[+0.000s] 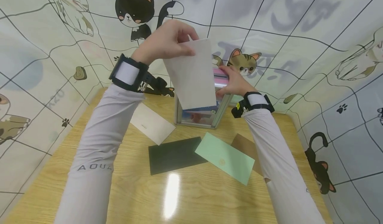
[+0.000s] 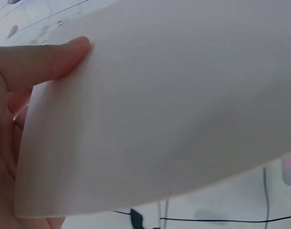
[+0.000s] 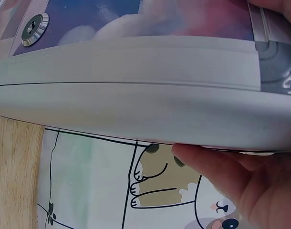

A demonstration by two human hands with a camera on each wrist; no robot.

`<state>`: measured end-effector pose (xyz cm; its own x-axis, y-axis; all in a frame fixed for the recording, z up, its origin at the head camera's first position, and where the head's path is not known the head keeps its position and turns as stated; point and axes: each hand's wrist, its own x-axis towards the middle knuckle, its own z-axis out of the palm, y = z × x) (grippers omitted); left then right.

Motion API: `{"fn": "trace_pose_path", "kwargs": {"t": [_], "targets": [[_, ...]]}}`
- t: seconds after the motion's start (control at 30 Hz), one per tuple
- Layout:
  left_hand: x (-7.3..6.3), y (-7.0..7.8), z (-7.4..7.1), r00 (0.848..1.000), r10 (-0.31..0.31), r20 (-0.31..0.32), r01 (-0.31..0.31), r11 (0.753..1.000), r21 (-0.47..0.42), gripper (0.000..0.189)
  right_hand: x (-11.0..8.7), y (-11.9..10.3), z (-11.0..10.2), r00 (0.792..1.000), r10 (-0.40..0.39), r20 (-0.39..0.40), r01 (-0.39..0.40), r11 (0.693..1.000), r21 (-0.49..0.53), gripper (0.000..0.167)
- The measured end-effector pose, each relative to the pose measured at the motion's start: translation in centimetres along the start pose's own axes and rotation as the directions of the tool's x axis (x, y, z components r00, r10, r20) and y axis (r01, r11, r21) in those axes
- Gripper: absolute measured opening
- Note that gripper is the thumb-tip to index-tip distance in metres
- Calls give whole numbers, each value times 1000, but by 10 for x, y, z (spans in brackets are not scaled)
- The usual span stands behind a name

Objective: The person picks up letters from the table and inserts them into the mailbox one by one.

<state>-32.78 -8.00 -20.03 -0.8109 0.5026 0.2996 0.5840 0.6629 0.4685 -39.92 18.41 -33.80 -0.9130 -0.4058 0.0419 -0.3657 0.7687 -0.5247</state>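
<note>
Up in front of me, my left hand (image 1: pixel 170 39) pinches a plain white envelope (image 1: pixel 194 74) by its upper edge, thumb on the near face. The envelope hangs down and overlaps the front of a metal-framed box (image 1: pixel 222 109) in the head view. In the left wrist view the white envelope (image 2: pixel 160 109) bends in a slight curve. My right hand (image 1: pixel 234 81) grips the box at its upper right, by the pink, shiny top. A round key lock (image 3: pixel 35 29) and a colourful printed panel (image 3: pixel 174 19) show in the right wrist view.
On the wooden table (image 1: pixel 134 190) lie a white envelope (image 1: pixel 151 124), a black envelope (image 1: pixel 176 156) and a mint green envelope (image 1: pixel 224 157). The green one overlaps the black one and a brown envelope (image 1: pixel 243 144). A cat-printed cloth (image 1: pixel 191 4) hangs behind and at both sides.
</note>
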Motion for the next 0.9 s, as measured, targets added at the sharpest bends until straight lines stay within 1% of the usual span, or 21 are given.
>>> {"fn": "trace_pose_path", "kwargs": {"t": [0.1,0.2,0.23,0.3,0.33,0.37,0.43,0.5,0.53,0.57,0.63,0.7,0.8,0.9], "targets": [[-8,2,-12,996,20,-83,-20,1000,-4,24,-2,0,1,1000,-8,-9,8,1000,-6,98],[-16,1,-21,980,29,-195,-40,998,-51,25,-3,0,1,999,-31,-21,31,1000,-5,98],[-17,0,-23,972,36,-234,-55,996,-76,24,-3,0,1,999,-36,-26,36,999,4,98],[-20,-1,-27,949,38,-312,-81,989,-127,23,-5,-1,2,999,-41,-32,42,998,36,99],[-21,-3,-29,937,34,-347,-88,986,-140,22,-5,-1,2,998,-47,-28,49,997,60,95],[-21,-5,-30,925,29,-379,-94,984,-153,22,-6,-1,2,999,-39,-22,40,997,70,92],[-22,-8,-30,899,24,-437,-111,978,-174,22,-6,-2,3,999,-37,-24,39,996,80,91],[-21,-12,-28,874,18,-485,-124,974,-188,22,-6,-2,3,999,-41,-20,42,997,64,89],[-21,-13,-27,864,17,-504,-133,972,-194,22,-6,-3,3,999,-42,-16,43,997,57,89],[-20,-14,-27,853,22,-522,-150,967,-204,22,-6,-3,3,999,-35,-20,36,999,37,93],[-19,-17,-25,834,29,-551,-179,959,-220,21,-6,-3,3,999,-37,-21,38,999,32,98],[-17,-18,-23,822,33,-569,-197,953,-231,21,-6,-3,3,999,-29,-17,30,999,31,100],[-15,-20,-21,814,38,-579,-205,952,-226,20,-6,-3,2,1000,-20,-13,20,999,25,103],[-12,-21,-20,814,63,-577,-206,961,-186,19,-5,-2,2,1000,-24,-14,25,999,27,103]]}}
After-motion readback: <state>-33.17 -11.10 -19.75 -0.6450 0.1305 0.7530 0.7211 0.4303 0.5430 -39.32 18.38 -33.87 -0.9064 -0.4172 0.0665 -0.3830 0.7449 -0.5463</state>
